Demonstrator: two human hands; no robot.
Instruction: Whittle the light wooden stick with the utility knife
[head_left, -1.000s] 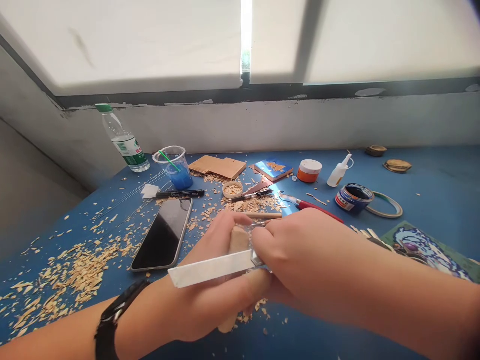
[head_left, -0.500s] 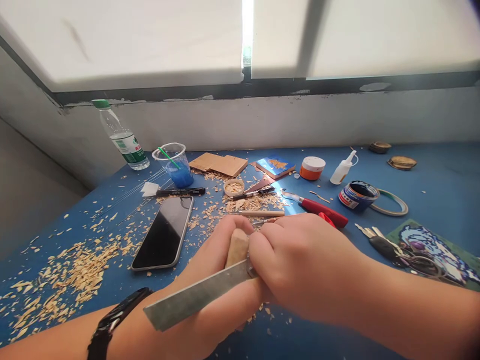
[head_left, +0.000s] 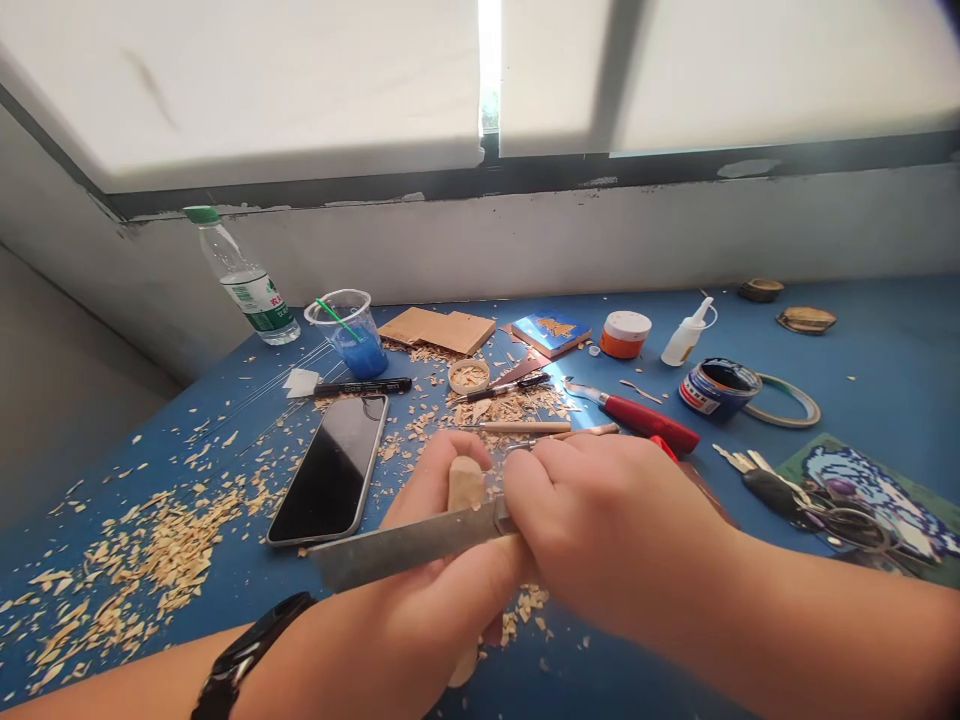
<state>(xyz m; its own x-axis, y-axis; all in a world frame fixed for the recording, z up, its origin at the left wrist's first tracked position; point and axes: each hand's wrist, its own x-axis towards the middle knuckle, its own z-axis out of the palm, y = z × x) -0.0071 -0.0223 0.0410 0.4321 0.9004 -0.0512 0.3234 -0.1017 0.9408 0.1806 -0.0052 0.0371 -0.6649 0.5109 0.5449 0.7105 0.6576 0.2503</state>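
Two hands (head_left: 412,610) (head_left: 592,510), one held blade (head_left: 409,547), two bottles (head_left: 259,300) (head_left: 681,343).

Pale tan wooden piece (head_left: 466,482), elongated, with rounded ends: hand-held, long axis pointing away from the viewer, middle section concealed, far and near ends exposed. Long, flat, grey metal blade (head_left: 405,550): extends leftward, free end slightly lower, crossing the wooden piece near its far end. Blade-to-wood contact: indeterminable.
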